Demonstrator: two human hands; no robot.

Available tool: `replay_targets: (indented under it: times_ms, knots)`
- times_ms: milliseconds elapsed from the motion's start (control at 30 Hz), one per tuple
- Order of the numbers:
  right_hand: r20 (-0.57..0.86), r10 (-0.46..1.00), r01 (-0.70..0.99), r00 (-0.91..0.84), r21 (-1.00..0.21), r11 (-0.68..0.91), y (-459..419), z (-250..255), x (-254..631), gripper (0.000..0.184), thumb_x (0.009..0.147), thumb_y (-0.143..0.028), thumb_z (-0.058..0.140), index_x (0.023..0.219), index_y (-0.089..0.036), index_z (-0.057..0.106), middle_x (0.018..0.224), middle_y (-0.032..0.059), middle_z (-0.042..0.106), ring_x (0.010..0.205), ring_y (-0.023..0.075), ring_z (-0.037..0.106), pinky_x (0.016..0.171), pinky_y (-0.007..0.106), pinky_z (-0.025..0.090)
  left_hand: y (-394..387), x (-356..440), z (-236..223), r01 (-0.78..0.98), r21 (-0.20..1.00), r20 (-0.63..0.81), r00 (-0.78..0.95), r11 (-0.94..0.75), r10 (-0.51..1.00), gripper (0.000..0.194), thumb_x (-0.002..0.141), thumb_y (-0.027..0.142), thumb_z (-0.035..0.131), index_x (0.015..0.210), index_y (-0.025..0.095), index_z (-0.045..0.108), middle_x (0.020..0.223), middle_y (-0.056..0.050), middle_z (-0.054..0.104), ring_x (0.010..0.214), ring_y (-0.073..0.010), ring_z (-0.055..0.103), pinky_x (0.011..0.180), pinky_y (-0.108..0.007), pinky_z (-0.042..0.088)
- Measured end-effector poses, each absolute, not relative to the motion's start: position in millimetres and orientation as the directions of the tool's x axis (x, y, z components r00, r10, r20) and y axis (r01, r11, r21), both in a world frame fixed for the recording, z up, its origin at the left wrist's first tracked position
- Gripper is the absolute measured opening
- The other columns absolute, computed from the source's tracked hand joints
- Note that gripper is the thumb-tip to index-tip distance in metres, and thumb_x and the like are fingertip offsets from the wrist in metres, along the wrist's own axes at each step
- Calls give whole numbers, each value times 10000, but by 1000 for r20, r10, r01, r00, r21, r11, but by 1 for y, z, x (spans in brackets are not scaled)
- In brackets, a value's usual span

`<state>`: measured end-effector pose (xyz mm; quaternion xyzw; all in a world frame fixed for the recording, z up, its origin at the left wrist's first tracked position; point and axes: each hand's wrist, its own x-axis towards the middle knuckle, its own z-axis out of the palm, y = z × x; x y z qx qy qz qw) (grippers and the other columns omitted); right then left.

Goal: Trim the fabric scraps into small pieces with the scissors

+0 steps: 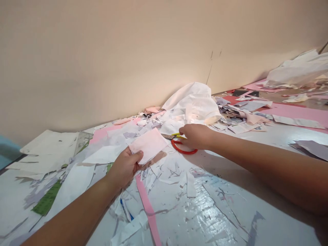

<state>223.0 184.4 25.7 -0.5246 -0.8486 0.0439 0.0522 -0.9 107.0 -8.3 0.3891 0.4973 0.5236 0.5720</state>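
Along a beige wall, paper scraps litter a glossy white surface, where the left grip clenches a pale pink paper sheet, while just to its right the right grip curls onto red-handled scissors, its hold unclear.

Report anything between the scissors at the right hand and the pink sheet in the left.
Nothing visible: the blades of the red-handled scissors, under the right hand, reach the edge of the pink sheet held in the left hand.
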Motion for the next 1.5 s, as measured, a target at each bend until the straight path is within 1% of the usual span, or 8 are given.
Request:
replay_targets:
  times_ms: [233,433,633,767,833,1033,1267,1500]
  knots:
    - [-108,892,898,-438,-89,430,189,18,220,171,722,-302,549,769,-142,586,735,106,607,611,222,576,484,273,352,109,-1,-6,-214,964,-172,-56,156,984,395,635,87,629,1012,189,569,1078,-81,644,1054,-280,560,840,-468,502]
    - [-157,880,887,-449,-196,418,183,37,226,159,678,-228,612,570,-174,510,533,37,507,492,168,510,468,276,324,107,-1,-2,-255,958,-164,-115,130,980,230,601,65,654,787,157,552,847,-44,664,886,-248,644,770,-412,547]
    - [-149,777,727,-612,-493,478,188,55,247,183,738,-230,547,582,-184,463,546,2,531,475,116,479,461,249,351,108,-7,-4,-268,962,-119,-251,49,961,274,590,85,670,614,189,418,579,17,525,816,-264,657,652,-388,563]
    - [-107,768,365,-631,-915,173,196,42,243,112,673,-181,589,703,-180,482,671,7,576,532,107,511,485,235,382,109,-9,-5,-185,983,-66,-310,8,949,258,569,134,681,588,192,430,528,41,493,696,-203,636,616,-353,547]
    - [-78,782,261,-619,-959,111,197,31,237,197,609,-149,624,719,-184,465,651,-22,525,530,90,480,489,222,366,109,-10,-4,-152,988,-49,-323,-1,945,235,552,166,687,567,191,453,505,47,490,617,-168,599,589,-333,536]
    - [-27,784,246,-621,-956,162,183,22,231,290,676,-377,634,803,-185,457,625,-53,390,500,75,344,485,228,321,106,-13,-4,-47,999,-1,-381,-19,924,280,614,223,660,454,199,432,429,52,415,481,-108,470,528,-283,483]
    - [-63,804,622,-592,-670,405,176,32,241,412,718,-602,507,762,-200,428,716,8,485,630,156,444,549,266,362,104,-15,1,-75,997,-60,-426,31,903,374,666,242,654,375,182,426,403,50,369,435,-75,378,515,-242,445]
    - [-53,774,663,-631,-555,503,175,29,235,457,750,-635,407,634,-194,392,591,-4,431,529,133,396,485,252,285,98,-8,10,19,996,-62,-545,85,836,425,708,264,624,344,168,427,411,42,353,449,-75,353,447,-201,370]
